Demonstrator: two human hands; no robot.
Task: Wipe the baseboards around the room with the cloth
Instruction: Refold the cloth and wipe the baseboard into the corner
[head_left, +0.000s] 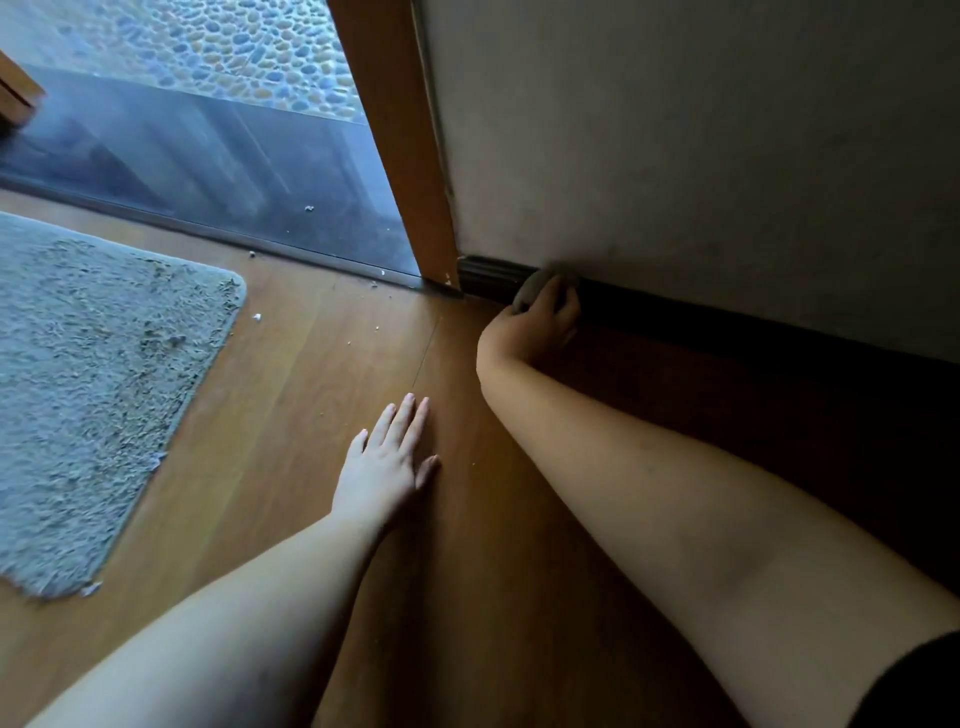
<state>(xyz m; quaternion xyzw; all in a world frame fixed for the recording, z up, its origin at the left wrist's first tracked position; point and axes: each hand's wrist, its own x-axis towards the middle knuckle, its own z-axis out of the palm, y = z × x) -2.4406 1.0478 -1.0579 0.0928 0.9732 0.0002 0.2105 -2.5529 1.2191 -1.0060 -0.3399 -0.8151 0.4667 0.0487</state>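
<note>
A dark brown baseboard (727, 317) runs along the foot of the pale wall, from the wooden door frame off to the right. My right hand (540, 325) grips a small grey cloth (531, 290) and holds it against the baseboard, close to its left end. Most of the cloth is hidden under my fingers. My left hand (389, 457) lies flat on the wooden floor with its fingers straight and spread, holding nothing.
An orange-brown door frame (400, 145) stands just left of the baseboard's end. Beyond it lie a dark threshold strip (218, 161) and a pebble floor. A shaggy grey mat (88, 374) covers the floor at left. Small white crumbs (257, 316) are scattered near the threshold.
</note>
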